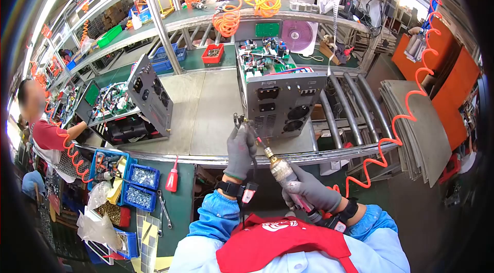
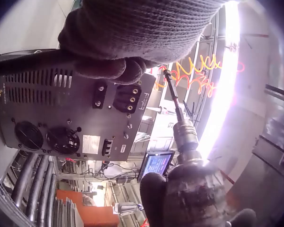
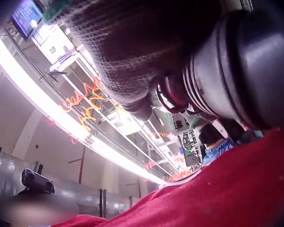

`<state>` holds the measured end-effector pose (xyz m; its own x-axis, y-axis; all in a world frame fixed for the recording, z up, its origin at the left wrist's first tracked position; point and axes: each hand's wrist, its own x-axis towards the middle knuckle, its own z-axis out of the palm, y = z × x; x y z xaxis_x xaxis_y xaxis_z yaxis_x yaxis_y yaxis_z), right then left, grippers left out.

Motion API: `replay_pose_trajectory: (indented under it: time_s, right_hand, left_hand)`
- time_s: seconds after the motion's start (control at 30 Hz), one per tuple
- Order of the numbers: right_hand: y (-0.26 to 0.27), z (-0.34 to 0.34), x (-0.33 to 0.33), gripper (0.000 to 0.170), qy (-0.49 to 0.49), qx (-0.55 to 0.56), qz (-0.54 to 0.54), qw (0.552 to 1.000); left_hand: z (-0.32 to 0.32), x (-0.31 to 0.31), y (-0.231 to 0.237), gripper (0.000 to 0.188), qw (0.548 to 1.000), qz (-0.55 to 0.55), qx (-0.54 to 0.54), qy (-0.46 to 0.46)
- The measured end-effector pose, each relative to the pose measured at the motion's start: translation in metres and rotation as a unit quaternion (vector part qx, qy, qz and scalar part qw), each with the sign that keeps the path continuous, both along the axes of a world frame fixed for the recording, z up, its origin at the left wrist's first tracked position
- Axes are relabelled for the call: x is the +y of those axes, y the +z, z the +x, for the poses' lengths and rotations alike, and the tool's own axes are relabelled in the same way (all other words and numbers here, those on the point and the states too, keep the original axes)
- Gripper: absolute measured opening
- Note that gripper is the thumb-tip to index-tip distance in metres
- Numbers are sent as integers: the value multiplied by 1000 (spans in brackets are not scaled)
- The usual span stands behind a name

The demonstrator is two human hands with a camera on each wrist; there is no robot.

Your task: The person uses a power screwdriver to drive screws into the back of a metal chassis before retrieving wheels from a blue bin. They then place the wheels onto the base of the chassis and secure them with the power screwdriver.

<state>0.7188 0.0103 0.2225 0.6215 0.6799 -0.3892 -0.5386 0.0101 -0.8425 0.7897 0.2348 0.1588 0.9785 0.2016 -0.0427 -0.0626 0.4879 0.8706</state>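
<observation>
My gloved left hand pinches a small dark part with a black cable hanging from it, just in front of the grey rear panel of a machine. In the left wrist view that hand has its fingers curled round the black cable. My right hand grips a pneumatic screwdriver, its bit pointing up and left, close to the left fingers. The left wrist view shows the driver apart from the panel. Whether the bit carries a screw I cannot tell.
A second open machine stands left on the metal bench, with a person beside it. Rollers lie right. Lower left are blue screw bins, a red bottle and wrenches. A red coiled hose hangs at right.
</observation>
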Motion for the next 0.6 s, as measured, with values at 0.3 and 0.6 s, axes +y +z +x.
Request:
replay_pose_trajectory:
  time_s: [0.3,0.6]
  right_hand:
    - [-5,0,-7,72,-15,16,11,1000]
    - [-11,5,-16,64,-38,44,11,998]
  left_hand:
    - [-3,-13,1,32,999,-26,24,-12]
    - [4,-27,-3,30,999,35,18,2]
